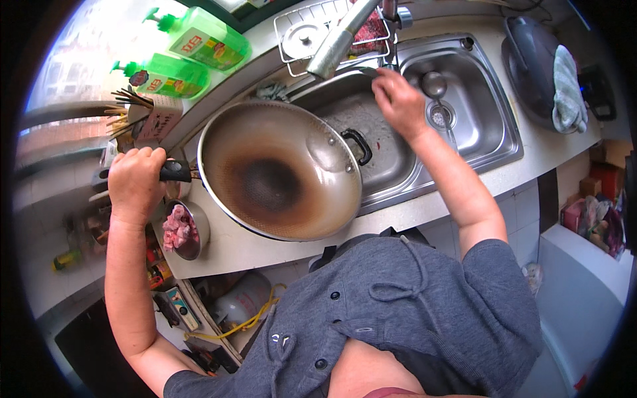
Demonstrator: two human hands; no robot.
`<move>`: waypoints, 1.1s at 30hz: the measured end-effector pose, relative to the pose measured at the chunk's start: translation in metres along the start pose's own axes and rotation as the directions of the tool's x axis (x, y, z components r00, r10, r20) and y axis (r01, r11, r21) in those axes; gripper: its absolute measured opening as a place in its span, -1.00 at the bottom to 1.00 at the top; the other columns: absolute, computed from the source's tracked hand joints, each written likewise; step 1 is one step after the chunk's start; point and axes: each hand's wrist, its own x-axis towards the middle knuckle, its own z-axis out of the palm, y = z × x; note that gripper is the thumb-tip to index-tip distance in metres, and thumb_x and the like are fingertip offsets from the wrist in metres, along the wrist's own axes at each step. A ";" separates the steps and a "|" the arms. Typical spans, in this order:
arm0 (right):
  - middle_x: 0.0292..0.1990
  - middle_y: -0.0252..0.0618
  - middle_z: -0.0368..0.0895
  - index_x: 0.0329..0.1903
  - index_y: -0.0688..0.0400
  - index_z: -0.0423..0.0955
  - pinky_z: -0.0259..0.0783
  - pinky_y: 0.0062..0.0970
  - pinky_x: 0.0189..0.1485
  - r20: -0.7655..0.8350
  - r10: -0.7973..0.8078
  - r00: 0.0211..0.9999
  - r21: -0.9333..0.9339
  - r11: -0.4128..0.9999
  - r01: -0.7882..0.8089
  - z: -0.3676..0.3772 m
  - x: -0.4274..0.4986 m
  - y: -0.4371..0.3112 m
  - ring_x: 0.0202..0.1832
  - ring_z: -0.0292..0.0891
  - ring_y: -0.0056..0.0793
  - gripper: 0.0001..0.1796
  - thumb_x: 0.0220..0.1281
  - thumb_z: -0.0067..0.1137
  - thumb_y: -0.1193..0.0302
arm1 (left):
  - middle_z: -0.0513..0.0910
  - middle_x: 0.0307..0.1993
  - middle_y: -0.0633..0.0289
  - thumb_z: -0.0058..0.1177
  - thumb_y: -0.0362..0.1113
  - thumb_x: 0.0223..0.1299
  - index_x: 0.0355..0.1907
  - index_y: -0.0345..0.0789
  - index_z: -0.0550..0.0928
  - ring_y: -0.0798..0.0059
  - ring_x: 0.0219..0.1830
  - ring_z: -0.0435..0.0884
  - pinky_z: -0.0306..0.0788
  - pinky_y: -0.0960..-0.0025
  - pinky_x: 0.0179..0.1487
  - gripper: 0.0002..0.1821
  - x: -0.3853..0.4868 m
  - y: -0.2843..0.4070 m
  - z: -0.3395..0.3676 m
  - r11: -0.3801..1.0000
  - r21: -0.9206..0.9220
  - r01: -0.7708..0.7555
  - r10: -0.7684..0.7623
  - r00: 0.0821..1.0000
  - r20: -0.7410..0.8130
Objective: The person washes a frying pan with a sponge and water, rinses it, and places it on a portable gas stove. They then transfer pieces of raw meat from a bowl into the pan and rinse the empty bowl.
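Observation:
My left hand point(135, 186) is wrapped around the black handle point(175, 170) of a wok point(278, 144). The inside of the wok is scorched brown, nearly black at its middle. Its body overlaps the worktop and the left sink basin point(388, 164), and its small black side handle point(360, 147) is over that basin. My right hand point(402, 104) has curled fingers above the sink's back, close to the base of the metal faucet point(331, 49). A dark piece meets its fingertips; whether they grip it is unclear.
A metal bowl of raw meat pieces point(180, 229) stands near the worktop's left end. A ladle point(437, 87) lies in the right basin point(477, 109). Behind are green pump bottles point(209, 40), a chopstick holder point(161, 117) and a wire rack point(291, 22). A grey cloth point(568, 89) hangs over a dark appliance point(530, 74).

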 end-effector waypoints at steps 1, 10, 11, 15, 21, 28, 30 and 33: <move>-0.04 -0.26 0.65 -0.22 0.04 0.58 0.58 -0.35 -0.24 0.004 0.014 1.000 0.023 1.000 -0.014 0.004 -0.022 -0.004 -0.17 0.65 -0.23 -0.89 0.18 0.23 0.36 | 0.55 -0.53 0.29 0.16 -0.39 -0.19 -0.53 -0.16 0.49 0.26 -0.34 0.60 0.43 0.22 -0.23 -0.86 0.003 -0.001 -0.004 1.000 -0.002 -0.009 0.009 1.000 0.013; -0.23 -0.30 0.72 0.20 -0.03 0.55 0.49 -0.50 -0.24 0.846 0.504 0.171 0.036 0.267 -0.963 0.053 -0.123 0.009 -0.33 0.59 -0.53 -0.53 0.22 0.26 0.26 | 0.61 -0.55 0.12 0.14 -0.44 -0.26 -0.58 -0.21 0.59 0.11 -0.34 0.63 0.46 0.14 -0.18 -0.91 0.041 -0.009 -0.040 0.999 -0.009 -0.046 0.047 0.984 0.169; -0.23 -0.31 0.71 0.17 0.00 0.57 0.47 -0.52 -0.27 0.887 0.438 0.148 0.077 0.176 -0.981 0.053 -0.123 0.012 -0.34 0.57 -0.54 -0.55 0.20 0.27 0.29 | 0.61 -0.56 0.10 0.15 -0.44 -0.26 -0.60 -0.22 0.61 0.09 -0.35 0.64 0.46 0.13 -0.19 -0.93 0.047 -0.011 -0.041 0.998 -0.020 -0.063 0.065 0.985 0.161; -0.22 -0.30 0.71 0.05 0.10 0.65 0.38 -0.56 -0.39 0.933 0.357 0.042 0.003 0.109 -0.994 0.048 -0.124 0.018 -0.38 0.52 -0.57 -0.64 0.16 0.30 0.40 | 0.63 -0.57 0.06 0.18 -0.33 -0.24 -0.59 -0.20 0.69 0.03 -0.36 0.66 0.50 0.07 -0.21 -0.95 0.072 -0.014 -0.036 0.998 -0.034 -0.045 0.054 0.935 0.352; -0.50 -0.48 0.55 -0.03 -0.05 0.69 0.13 -0.47 -0.57 0.927 0.256 -0.274 -0.331 0.214 -0.919 0.054 -0.138 0.033 -0.58 0.26 -0.65 -0.71 0.15 0.30 0.34 | 0.61 -0.57 0.03 0.22 -0.16 -0.32 -0.63 -0.21 0.66 0.00 -0.37 0.63 0.48 0.05 -0.21 -0.82 0.082 -0.016 -0.027 0.995 -0.096 -0.033 0.081 0.828 0.555; -0.54 -0.46 0.56 0.01 -0.01 0.67 0.03 -0.55 -0.69 0.968 0.090 -0.234 -0.250 0.276 -0.928 0.074 -0.136 0.058 -0.68 0.23 -0.68 -0.69 0.18 0.27 0.33 | 0.66 -0.52 0.06 0.34 0.03 -0.33 -0.54 -0.14 0.74 0.06 -0.33 0.67 0.52 0.10 -0.20 -0.68 0.058 -0.022 -0.018 0.985 -0.151 0.078 0.045 0.738 0.674; -0.49 -0.43 0.61 0.01 0.01 0.67 0.06 -0.55 -0.68 0.968 0.133 -0.212 -0.245 0.340 -0.908 0.066 -0.119 0.057 -0.67 0.28 -0.67 -0.68 0.18 0.26 0.31 | 0.67 -0.50 0.06 0.35 0.01 -0.33 -0.49 -0.13 0.75 0.07 -0.31 0.68 0.53 0.09 -0.20 -0.68 0.047 -0.023 -0.016 0.982 -0.162 0.096 0.040 0.734 0.678; -0.44 -0.41 0.66 0.00 0.01 0.68 0.22 -0.55 -0.59 0.952 0.195 -0.236 -0.302 0.465 -0.833 0.045 -0.085 0.046 -0.59 0.42 -0.64 -0.67 0.15 0.25 0.28 | 0.68 -0.47 0.08 0.39 -0.04 -0.36 -0.44 -0.13 0.76 0.08 -0.28 0.69 0.54 0.09 -0.20 -0.67 0.032 -0.018 -0.007 0.976 -0.173 0.131 0.027 0.716 0.698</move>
